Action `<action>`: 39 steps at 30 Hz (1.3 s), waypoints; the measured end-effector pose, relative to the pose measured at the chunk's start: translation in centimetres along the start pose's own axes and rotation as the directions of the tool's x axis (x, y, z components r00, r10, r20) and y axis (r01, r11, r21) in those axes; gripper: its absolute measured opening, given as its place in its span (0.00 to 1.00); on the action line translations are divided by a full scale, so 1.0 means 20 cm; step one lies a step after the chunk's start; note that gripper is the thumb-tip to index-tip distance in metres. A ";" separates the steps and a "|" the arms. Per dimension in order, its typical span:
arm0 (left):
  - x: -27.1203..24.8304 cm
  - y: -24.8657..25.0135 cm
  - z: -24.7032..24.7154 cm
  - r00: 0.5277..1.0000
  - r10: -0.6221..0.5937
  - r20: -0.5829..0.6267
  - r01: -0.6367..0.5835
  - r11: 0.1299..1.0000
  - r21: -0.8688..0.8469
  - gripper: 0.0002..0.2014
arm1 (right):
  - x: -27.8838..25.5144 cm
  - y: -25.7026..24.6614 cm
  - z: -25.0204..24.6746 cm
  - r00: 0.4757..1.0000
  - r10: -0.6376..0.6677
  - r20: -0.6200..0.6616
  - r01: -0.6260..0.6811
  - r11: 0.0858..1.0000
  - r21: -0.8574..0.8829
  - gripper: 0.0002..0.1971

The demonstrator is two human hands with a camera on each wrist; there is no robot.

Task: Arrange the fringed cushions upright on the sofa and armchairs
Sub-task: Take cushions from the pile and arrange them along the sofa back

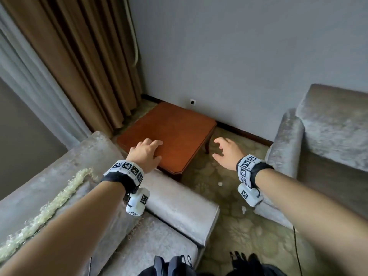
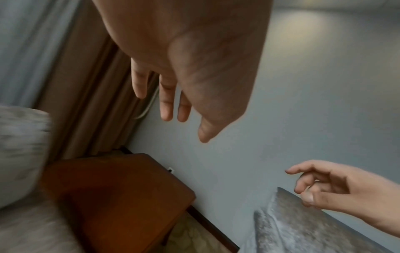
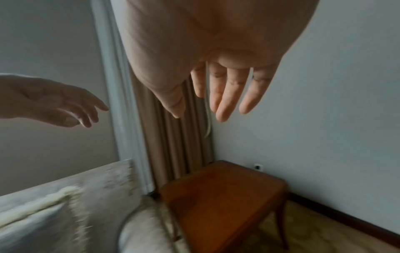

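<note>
A grey cushion with a cream fringe (image 1: 49,208) stands against the backrest of the grey sofa (image 1: 179,212) at the lower left; my left forearm covers most of it. The right wrist view shows the same cushion (image 3: 43,220), blurred. My left hand (image 1: 147,152) hovers open above the sofa's armrest and the wooden table, holding nothing. My right hand (image 1: 225,152) hangs in the air over the carpet with its fingers spread and empty. A grey armchair (image 1: 328,140) stands at the right, and no cushion shows on the part of it in view.
A low brown wooden side table (image 1: 171,136) fills the corner between sofa and armchair. Brown curtains (image 1: 83,66) and a sheer curtain hang at the left, against a grey wall with a socket (image 1: 192,102). Patterned carpet (image 1: 235,236) lies between the seats.
</note>
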State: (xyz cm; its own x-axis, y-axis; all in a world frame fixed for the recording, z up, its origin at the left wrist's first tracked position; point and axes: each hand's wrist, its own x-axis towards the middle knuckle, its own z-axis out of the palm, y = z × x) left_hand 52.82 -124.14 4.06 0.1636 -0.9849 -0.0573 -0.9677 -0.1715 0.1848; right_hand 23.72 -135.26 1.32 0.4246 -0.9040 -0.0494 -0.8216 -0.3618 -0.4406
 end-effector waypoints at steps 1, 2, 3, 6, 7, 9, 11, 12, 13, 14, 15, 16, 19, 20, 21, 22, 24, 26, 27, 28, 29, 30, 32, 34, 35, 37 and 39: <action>0.08 0.11 0.01 0.999 0.032 -0.002 -0.032 0.999 0.004 0.27 | 0.00 0.10 -0.06 1.000 0.022 -0.020 -0.022 1.000 0.002 0.25; 0.15 0.22 0.02 0.998 0.065 -0.007 -0.065 0.998 0.007 0.27 | -0.01 0.20 -0.12 0.998 0.043 -0.043 -0.043 0.999 0.004 0.25; 0.23 0.33 0.03 0.995 0.097 -0.011 -0.096 0.995 0.011 0.27 | -0.01 0.30 -0.18 0.996 0.065 -0.061 -0.065 0.998 0.000 0.25; 0.44 0.65 0.08 0.987 0.161 -0.003 -0.161 0.987 0.009 0.27 | -0.03 0.60 -0.36 0.990 0.112 -0.085 -0.117 0.991 -0.058 0.25; 0.50 0.76 0.10 0.983 0.182 -0.002 -0.181 0.983 0.009 0.28 | -0.03 0.69 -0.42 0.987 0.127 -0.096 -0.136 0.987 -0.090 0.25; 0.61 0.95 0.15 0.976 0.220 0.007 -0.220 0.976 0.001 0.27 | -0.05 0.88 -0.53 0.980 0.162 -0.115 -0.177 0.974 -0.139 0.26; 0.70 1.14 0.21 0.964 0.264 0.026 -0.264 0.964 -0.010 0.27 | -0.05 1.04 -0.61 0.972 0.207 -0.116 -0.222 0.964 -0.143 0.26; 0.75 1.23 0.23 0.956 0.292 0.035 -0.291 0.957 -0.010 0.28 | -0.05 1.12 -0.65 0.968 0.226 -0.111 -0.240 0.962 -0.134 0.26; 0.79 1.32 0.24 0.946 0.322 0.042 -0.322 0.947 -0.006 0.28 | -0.06 1.19 -0.69 0.963 0.244 -0.112 -0.258 0.958 -0.123 0.26; 0.85 1.41 0.25 0.935 0.353 0.047 -0.353 0.936 -0.001 0.28 | -0.06 1.26 -0.73 0.957 0.263 -0.125 -0.277 0.954 -0.112 0.26; 0.91 1.50 0.26 0.924 0.378 0.056 -0.379 0.925 0.009 0.29 | -0.06 1.33 -0.77 0.948 0.286 -0.141 -0.301 0.948 -0.100 0.26; 0.98 1.60 0.27 0.915 0.398 0.068 -0.400 0.916 0.014 0.29 | -0.06 1.41 -0.80 0.939 0.305 -0.160 -0.321 0.943 -0.088 0.26; 1.21 1.90 0.28 0.881 0.465 0.093 -0.469 0.882 0.035 0.31 | -0.07 1.64 -0.90 0.905 0.366 -0.218 -0.380 0.925 -0.023 0.27; 1.28 2.00 0.29 0.865 0.494 0.089 -0.499 0.866 0.036 0.30 | -0.07 1.72 -0.93 0.891 0.387 -0.237 -0.401 0.916 -0.010 0.27; 1.35 2.11 0.30 0.846 0.526 0.086 -0.530 0.847 0.035 0.30 | -0.08 1.80 -0.97 0.876 0.411 -0.251 -0.428 0.904 -0.012 0.28; 1.42 2.22 0.32 0.823 0.561 0.091 -0.566 0.823 0.038 0.29 | -0.09 1.89 -1.01 0.857 0.443 -0.265 -0.464 0.886 -0.017 0.28; 1.55 2.43 0.35 0.772 0.627 0.106 -0.633 0.773 0.041 0.28 | -0.13 2.04 -1.10 0.813 0.522 -0.258 -0.544 0.839 -0.017 0.30; 1.67 2.68 0.39 0.707 0.700 0.104 -0.705 0.708 0.029 0.28 | -0.19 2.18 -1.18 0.751 0.610 -0.251 -0.630 0.777 0.005 0.32; 1.72 2.80 0.42 0.668 0.734 0.121 -0.742 0.670 0.028 0.28 | -0.24 2.25 -1.22 0.716 0.652 -0.249 -0.669 0.743 0.024 0.32; 1.76 2.94 0.43 0.629 0.765 0.136 -0.774 0.633 0.017 0.28 | -0.29 2.32 -1.25 0.686 0.679 -0.261 -0.695 0.718 0.041 0.33; 1.79 3.08 0.45 0.590 0.795 0.137 -0.804 0.594 0.014 0.28 | -0.34 2.38 -1.28 0.649 0.708 -0.277 -0.724 0.687 0.058 0.33; 1.81 3.21 0.47 0.552 0.822 0.138 -0.831 0.556 0.011 0.27 | -0.41 2.44 -1.32 0.618 0.728 -0.298 -0.745 0.662 0.073 0.33; 1.81 3.48 0.52 0.474 0.868 0.146 -0.877 0.480 -0.011 0.27 | -0.56 2.56 -1.36 0.536 0.773 -0.339 -0.799 0.594 0.093 0.32; 1.77 3.74 0.60 0.387 0.905 0.177 -0.915 0.400 -0.046 0.27 | -0.72 2.66 -1.40 0.444 0.824 -0.351 -0.853 0.509 0.114 0.32; 1.74 3.87 0.64 0.339 0.921 0.191 -0.932 0.357 -0.064 0.28 | -0.81 2.71 -1.41 0.396 0.850 -0.348 -0.878 0.461 0.126 0.32; 1.66 4.11 0.72 0.247 0.946 0.209 -0.958 0.271 -0.097 0.28 | -0.99 2.81 -1.44 0.308 0.888 -0.341 -0.908 0.381 0.173 0.32; 1.56 4.34 0.79 0.170 0.958 0.230 -0.973 0.200 -0.116 0.27 | -1.18 2.92 -1.45 0.223 0.917 -0.332 -0.927 0.305 0.220 0.32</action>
State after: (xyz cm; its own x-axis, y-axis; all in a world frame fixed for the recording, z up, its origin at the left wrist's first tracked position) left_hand -29.04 -169.29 2.72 -0.9437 -0.3255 -0.0587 -0.3305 0.9209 0.2065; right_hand -45.29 -141.69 2.71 -0.7848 -0.6085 -0.1174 -0.5601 0.7775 -0.2860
